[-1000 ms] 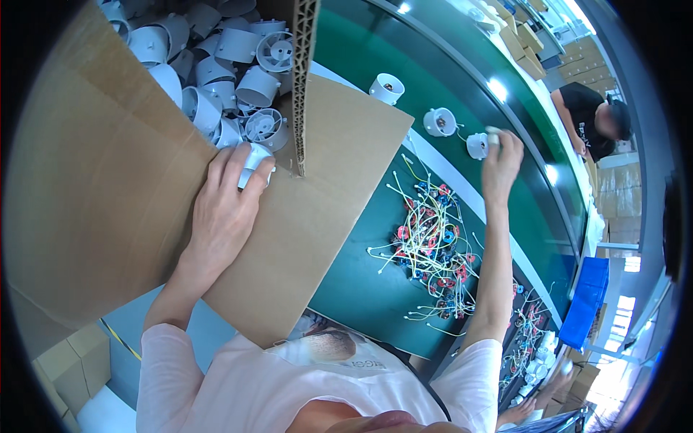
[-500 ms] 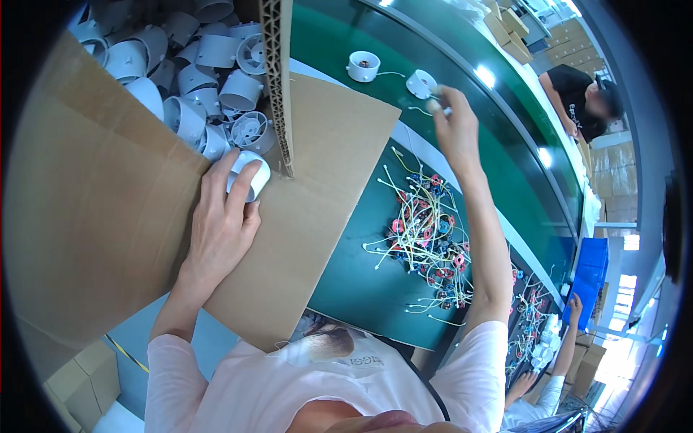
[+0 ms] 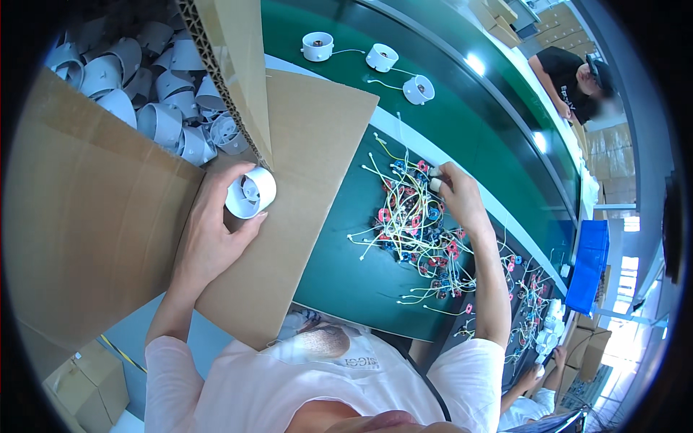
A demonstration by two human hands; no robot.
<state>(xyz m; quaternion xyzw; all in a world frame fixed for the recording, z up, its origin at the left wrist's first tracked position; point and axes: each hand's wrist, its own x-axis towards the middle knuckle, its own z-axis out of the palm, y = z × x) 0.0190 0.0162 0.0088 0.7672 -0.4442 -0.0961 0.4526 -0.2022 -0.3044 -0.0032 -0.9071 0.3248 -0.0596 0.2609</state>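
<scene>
My left hand (image 3: 211, 229) is wrapped round a white plastic cylinder (image 3: 264, 193), with its open end and inner vanes showing. It holds the cylinder just above a cardboard flap (image 3: 303, 144), beside the box wall. At the far edge of a tangled pile of small wired coils (image 3: 411, 216), my right hand (image 3: 464, 198) has thumb and fingers bent together, with pale covers on the fingertips. A red coil (image 3: 423, 166) lies right beside these fingertips. Whatever they pinch is too small to make out. Thin yellow and white wires with small plugs trail from the coils.
A deep cardboard box (image 3: 94, 209) at the left holds several white cylinders (image 3: 160, 124). Three cylinders with wires (image 3: 381, 58) stand on the green conveyor belt (image 3: 498, 130). Across it is a person in black (image 3: 570, 83). Another person's hands (image 3: 533, 377) work at the lower right, near a blue bin (image 3: 588, 267).
My right hand has left a wired cylinder on the belt and come back to the coil pile. The belt's cylinders have shifted left. In my left hand, the cylinder has turned, showing its vanes.
</scene>
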